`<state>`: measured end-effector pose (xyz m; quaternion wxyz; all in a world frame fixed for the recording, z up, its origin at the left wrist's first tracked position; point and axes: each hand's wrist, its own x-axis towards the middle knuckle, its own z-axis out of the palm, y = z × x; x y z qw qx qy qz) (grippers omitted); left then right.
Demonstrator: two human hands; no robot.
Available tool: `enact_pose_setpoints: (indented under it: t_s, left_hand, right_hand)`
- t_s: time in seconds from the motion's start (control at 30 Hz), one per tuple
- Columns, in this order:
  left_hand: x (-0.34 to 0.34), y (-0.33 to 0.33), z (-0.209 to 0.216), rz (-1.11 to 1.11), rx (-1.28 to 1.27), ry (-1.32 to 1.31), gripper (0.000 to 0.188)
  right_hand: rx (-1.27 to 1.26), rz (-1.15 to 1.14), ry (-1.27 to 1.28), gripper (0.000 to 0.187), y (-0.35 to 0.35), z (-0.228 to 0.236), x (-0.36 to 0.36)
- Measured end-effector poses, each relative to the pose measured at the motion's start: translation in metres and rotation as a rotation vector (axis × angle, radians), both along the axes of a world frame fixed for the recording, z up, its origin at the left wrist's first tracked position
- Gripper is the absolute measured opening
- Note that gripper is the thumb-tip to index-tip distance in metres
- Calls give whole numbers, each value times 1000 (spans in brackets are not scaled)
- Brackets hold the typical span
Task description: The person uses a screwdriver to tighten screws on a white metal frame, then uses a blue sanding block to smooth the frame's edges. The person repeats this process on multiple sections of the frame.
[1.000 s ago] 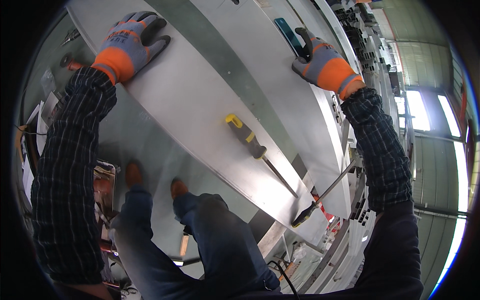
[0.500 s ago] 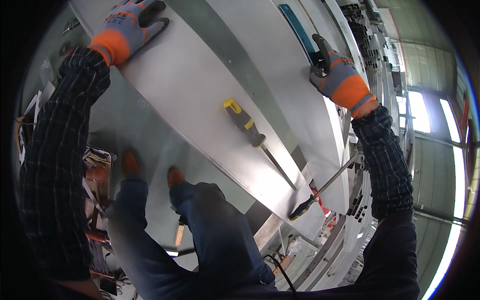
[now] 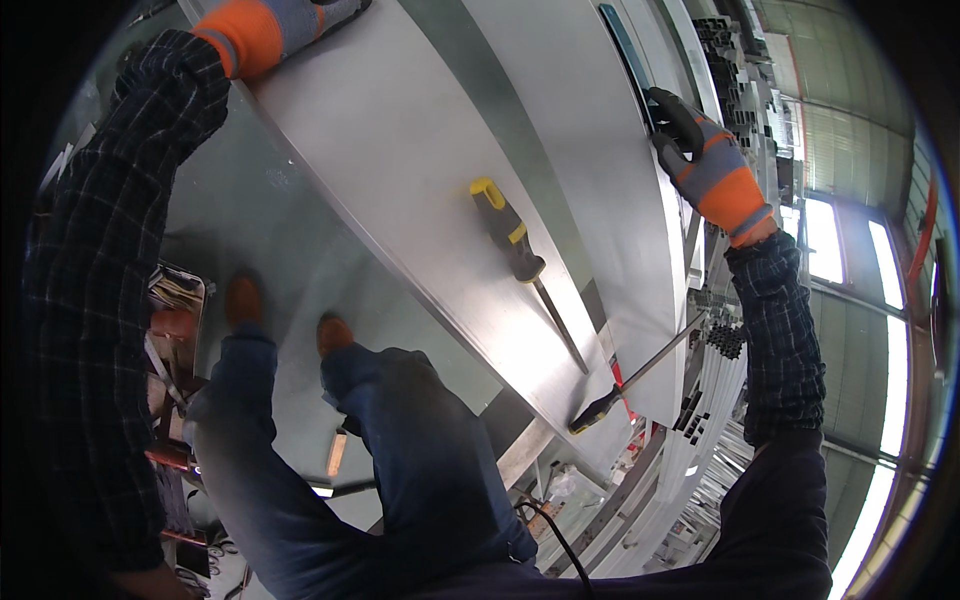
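Observation:
My left hand, in a grey and orange work glove, rests on a long pale metal panel near its left edge; its fingers lie stretched out, partly cut off by the top of the view. At the far right, my right hand, gloved alike, has thumb and fingers curled round the near end of a narrow teal bar lying along a second pale panel. Between the hands, a large screwdriver with a grey and yellow handle lies on the first panel. A second screwdriver rests near the panels' near end.
Stacked metal profiles line the right side. A bin with papers and odds and ends stands at the lower left. My legs and brown shoes are on the green floor beside the panel. A black cable hangs near my waist.
The view has shifted, so the panels and screwdrivers sit slightly differently in it. More of my left hand is cut off at the top. My right hand stays at the teal bar's end.

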<state>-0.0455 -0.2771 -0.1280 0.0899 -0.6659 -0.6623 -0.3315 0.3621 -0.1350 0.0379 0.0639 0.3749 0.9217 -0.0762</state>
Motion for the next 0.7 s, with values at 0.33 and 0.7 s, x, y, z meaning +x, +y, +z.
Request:
enact_pose_setpoints:
  t_s: [0.33, 0.7]
  left_hand:
    - [-1, 2, -4, -19, 3, -13, 36]
    - [7, 0, -1, 12, -21, -46, 35]
  right_hand:
    - [-120, -41, -48, 52, 12, 9, 10]
    - [109, 127, -249, 58, 5, 15, 2]
